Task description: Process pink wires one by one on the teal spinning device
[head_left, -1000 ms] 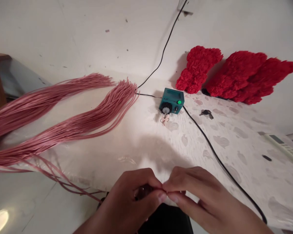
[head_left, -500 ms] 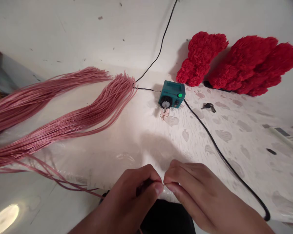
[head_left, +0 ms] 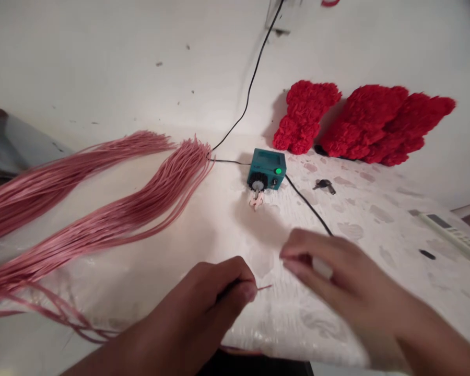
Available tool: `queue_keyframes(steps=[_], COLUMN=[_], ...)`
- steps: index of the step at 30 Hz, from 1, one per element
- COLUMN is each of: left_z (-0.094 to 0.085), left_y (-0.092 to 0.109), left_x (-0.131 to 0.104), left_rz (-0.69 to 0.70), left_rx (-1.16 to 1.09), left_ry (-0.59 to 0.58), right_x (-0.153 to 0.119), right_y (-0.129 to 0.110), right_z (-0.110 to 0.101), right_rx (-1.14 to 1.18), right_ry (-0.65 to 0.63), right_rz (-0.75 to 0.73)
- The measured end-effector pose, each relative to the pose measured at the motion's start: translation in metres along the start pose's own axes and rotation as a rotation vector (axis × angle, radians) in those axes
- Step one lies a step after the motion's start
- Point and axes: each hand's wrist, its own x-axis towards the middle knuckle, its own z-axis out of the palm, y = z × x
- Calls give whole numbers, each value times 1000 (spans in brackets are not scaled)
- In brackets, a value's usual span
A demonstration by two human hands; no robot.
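Observation:
Close to the table's front edge, my left hand (head_left: 227, 292) pinches a thin pink strand (head_left: 264, 287), whose short end sticks out past the thumb toward the right. My right hand (head_left: 325, 261) is up and to the right of that tip, apart from it, thumb and fingers pressed together; what they hold, if anything, does not show, and the hand is slightly blurred. Beyond both hands stands a small teal machine (head_left: 267, 166) with a lit green button. A pale pink hooked piece (head_left: 256, 201) juts from its dark round front.
Two long bundles of pink strands (head_left: 141, 203) lie at left, with loose ones along the front. Red ruffled bunches (head_left: 376, 122) rest against the wall. Keys (head_left: 324, 185), a pale remote-like device (head_left: 454, 235), a small black piece (head_left: 427, 254) and a black cable (head_left: 309, 203) lie at right.
My right hand has come away from the left, moving up and right, and the strand's end now shows between them. The left hand keeps its pinch. The view has shifted slightly.

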Motion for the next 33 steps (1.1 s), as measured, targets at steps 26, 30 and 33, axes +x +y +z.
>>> queue_keyframes(steps=[26,30,33], left_z=[-76,-75,-77], left_y=[-88,-90,-89], left_x=[231,221,213], left_rz=[108,144,194], left_rx=[171,159,184], left_ry=[682,613,552], right_x=[93,85,81], right_y=[103,113,115], right_z=[37,53,56], right_rx=[152,88,60], right_ry=[476,502,504], right_rz=[278,254,118])
